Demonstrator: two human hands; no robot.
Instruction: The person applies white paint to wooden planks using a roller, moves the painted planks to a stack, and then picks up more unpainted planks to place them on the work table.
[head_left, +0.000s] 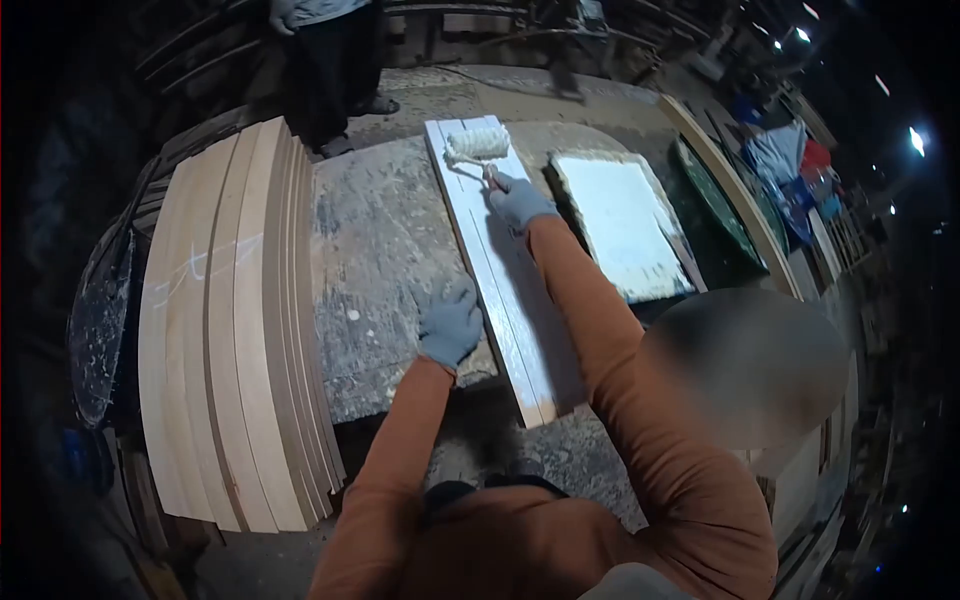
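Note:
My right hand (522, 203), in a grey glove, grips the handle of a paint roller (478, 145). The roller's white, fluffy sleeve rests on the far end of long wooden boards (490, 270) laid side by side. Their upper faces are coated white, with a dark seam between them; bare wood shows at the near end. My left hand (450, 325), also gloved, lies on the worn worktable (370, 260) by the boards' left edge, fingers apart and holding nothing. To the right of the boards stands a shallow tray (668, 220) of white paint with a smeared rim.
A tall stack of bare planks (225, 330) stands along the left side, with chalk-like marks on it. A person in dark trousers (335, 70) stands beyond the table. A long timber (730, 190) and a dark green container (715, 210) are on the right.

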